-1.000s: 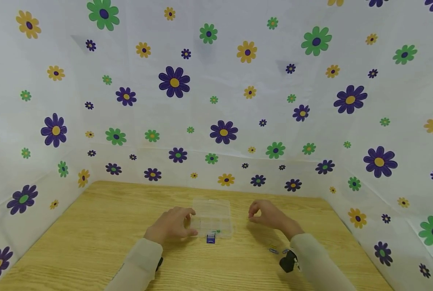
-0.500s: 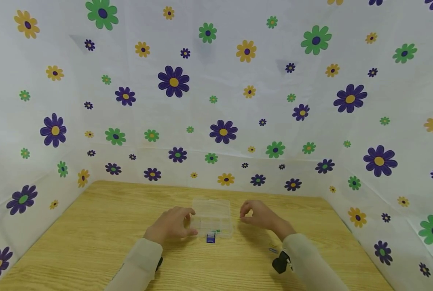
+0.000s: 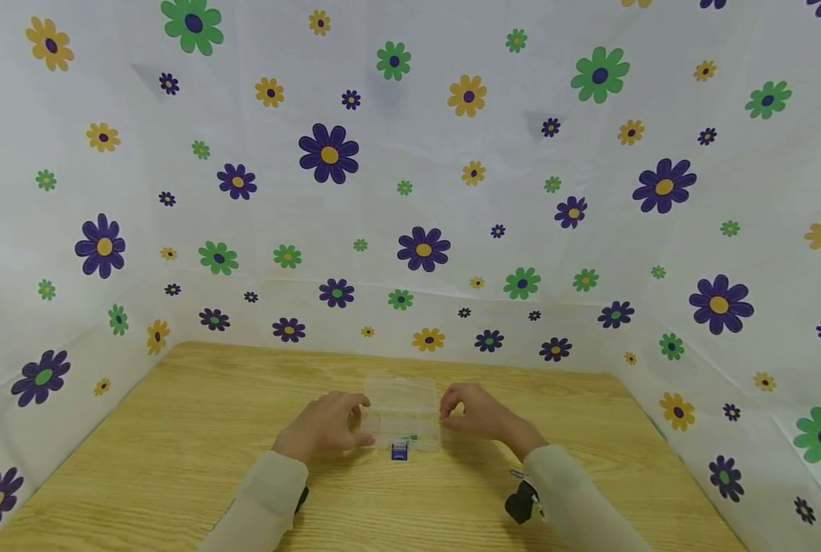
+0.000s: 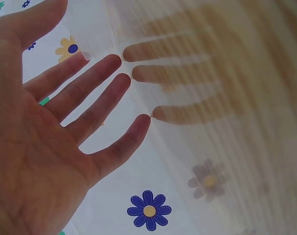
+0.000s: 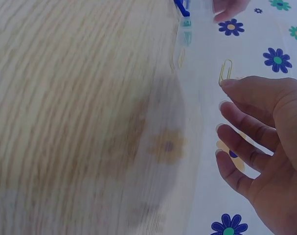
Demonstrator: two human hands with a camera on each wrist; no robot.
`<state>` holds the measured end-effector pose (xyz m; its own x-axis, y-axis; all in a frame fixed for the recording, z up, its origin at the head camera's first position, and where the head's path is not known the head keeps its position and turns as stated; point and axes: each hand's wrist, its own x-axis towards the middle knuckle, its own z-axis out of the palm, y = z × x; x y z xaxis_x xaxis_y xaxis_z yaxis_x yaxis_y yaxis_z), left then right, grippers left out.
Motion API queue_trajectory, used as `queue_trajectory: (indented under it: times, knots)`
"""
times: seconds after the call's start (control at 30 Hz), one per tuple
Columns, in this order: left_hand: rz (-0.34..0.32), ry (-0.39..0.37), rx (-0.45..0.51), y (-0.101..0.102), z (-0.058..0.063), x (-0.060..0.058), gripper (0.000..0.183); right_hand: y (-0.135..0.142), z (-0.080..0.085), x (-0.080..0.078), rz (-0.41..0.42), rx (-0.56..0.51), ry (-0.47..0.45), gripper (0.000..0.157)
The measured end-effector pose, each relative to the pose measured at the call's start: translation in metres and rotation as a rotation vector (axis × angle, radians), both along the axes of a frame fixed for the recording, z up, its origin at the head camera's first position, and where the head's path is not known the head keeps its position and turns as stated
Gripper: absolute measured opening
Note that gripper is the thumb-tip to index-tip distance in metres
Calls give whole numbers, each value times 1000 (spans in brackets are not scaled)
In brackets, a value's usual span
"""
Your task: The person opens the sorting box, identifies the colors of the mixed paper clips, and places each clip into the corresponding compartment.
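Observation:
In the head view, a clear plastic box [image 3: 402, 389] with a blue latch [image 3: 399, 451] lies unfolded on the table, a small green piece [image 3: 410, 438] inside at its front. My left hand [image 3: 323, 423] is at the box's left side. Its fingers [image 4: 97, 88] are spread and relaxed with nothing gripped, tips down at the tabletop in the left wrist view. At the box's right edge, my right hand [image 3: 475, 414] pinches a yellow paper clip [image 5: 222, 70] between thumb and forefinger; the other fingers are loosely bent.
A blue paper clip [image 3: 517, 474] lies near the right sleeve, partly beside the dark wrist camera [image 3: 520, 503]. The wooden table [image 3: 196, 429] is enclosed at the back and sides by white flower-printed cloth [image 3: 376, 222].
My right hand has moved left to the box's right edge, carrying the yellow paper clip. My left hand stays where it was.

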<state>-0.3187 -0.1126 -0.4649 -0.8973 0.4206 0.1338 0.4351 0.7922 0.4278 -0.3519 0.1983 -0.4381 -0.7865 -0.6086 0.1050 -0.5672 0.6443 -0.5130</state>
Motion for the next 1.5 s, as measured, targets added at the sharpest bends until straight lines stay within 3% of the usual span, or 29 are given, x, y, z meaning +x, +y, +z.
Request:
queue_trajectory:
  times: [0.7, 0.97, 1.17, 1.5]
  knots:
    - [17, -15, 10, 1, -4, -3, 61, 2, 1, 3, 25, 29, 14, 9]
    - [11, -6, 16, 1, -5, -4, 60, 27, 3, 4, 65, 12, 95, 5]
    - [14, -5, 14, 1, -5, -4, 60, 53, 3, 4, 55, -4, 87, 6]
    - [-5, 0, 32, 0, -5, -5, 59, 98, -1, 1, -55, 12, 57, 10]
